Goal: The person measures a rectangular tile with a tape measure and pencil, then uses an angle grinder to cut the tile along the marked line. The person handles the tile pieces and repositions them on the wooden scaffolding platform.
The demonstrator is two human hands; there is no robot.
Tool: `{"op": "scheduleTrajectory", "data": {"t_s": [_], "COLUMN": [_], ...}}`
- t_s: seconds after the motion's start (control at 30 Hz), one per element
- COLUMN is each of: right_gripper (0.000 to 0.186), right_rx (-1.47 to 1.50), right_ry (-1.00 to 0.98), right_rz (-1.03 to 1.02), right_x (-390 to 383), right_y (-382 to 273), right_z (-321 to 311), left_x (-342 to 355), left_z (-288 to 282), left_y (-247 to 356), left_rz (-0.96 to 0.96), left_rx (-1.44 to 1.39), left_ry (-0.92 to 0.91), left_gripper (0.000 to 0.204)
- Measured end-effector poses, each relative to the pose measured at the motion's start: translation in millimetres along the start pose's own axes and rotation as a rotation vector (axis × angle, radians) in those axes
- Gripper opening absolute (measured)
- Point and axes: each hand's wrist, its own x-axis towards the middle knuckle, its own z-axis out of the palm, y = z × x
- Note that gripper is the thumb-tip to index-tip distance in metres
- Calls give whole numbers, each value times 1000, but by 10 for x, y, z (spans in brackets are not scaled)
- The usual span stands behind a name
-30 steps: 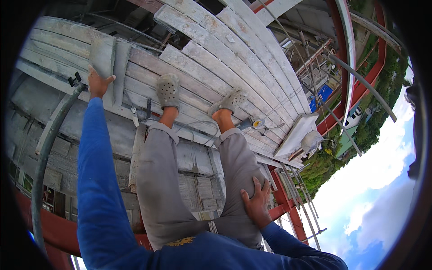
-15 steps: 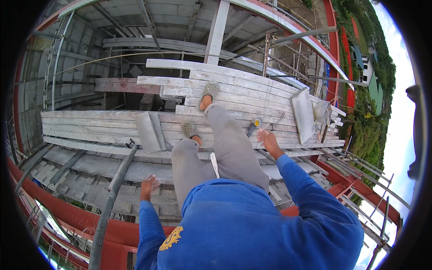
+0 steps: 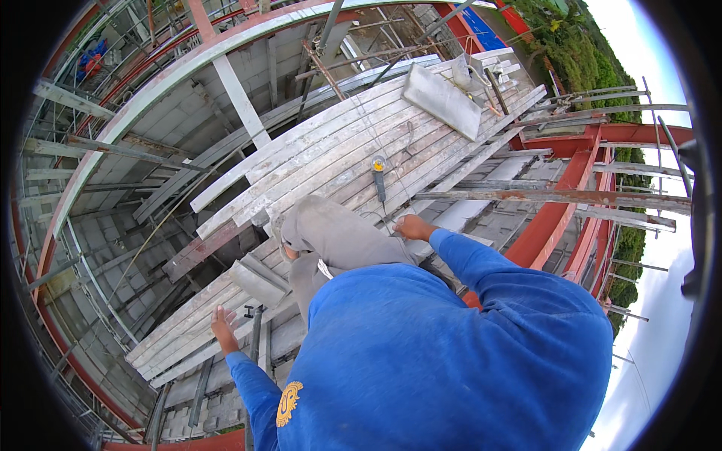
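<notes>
My left hand is held out beside the planks with its fingers apart, holding nothing. My right hand is by my right knee, fingers curled in. A thin dark cord runs right by those fingertips; whether they grip it is too small to tell. Ahead of that hand, an angle grinder with a grey body and yellow head lies on the pale wooden planks. The cord leads from its rear end. My knees are bent above the planks, and my feet are mostly hidden by my legs.
A grey slab lies on the planks at the far right, another slab near my left leg. A deep gap with block walls drops away at the left. Red steel beams and scaffold poles cross at the right.
The view has swung toward the right, and the planks now slant across it. My legs have bent more. My right hand's fingers, apart before, are now curled; my left hand stays open.
</notes>
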Motion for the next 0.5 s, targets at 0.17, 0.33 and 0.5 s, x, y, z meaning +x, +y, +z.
{"op": "scheduleTrajectory", "data": {"t_s": [0.17, 0.33, 0.5], "right_gripper": [43, 42, 21], "right_rx": [73, 480, 931], "right_ry": [318, 238, 272], "right_rz": [-102, 126, 255], "right_x": [69, -111, -182], "right_y": [360, 788, 1357], "right_z": [-31, -110, -158], "left_x": [-67, 83, 191], "left_z": [614, 1426, 2845], "left_y": [-139, 100, 1145], "left_rz": [-155, -327, -233], "left_rx": [224, 420, 565], "left_ry": [-132, -251, -221], "left_gripper": [71, 70, 59]}}
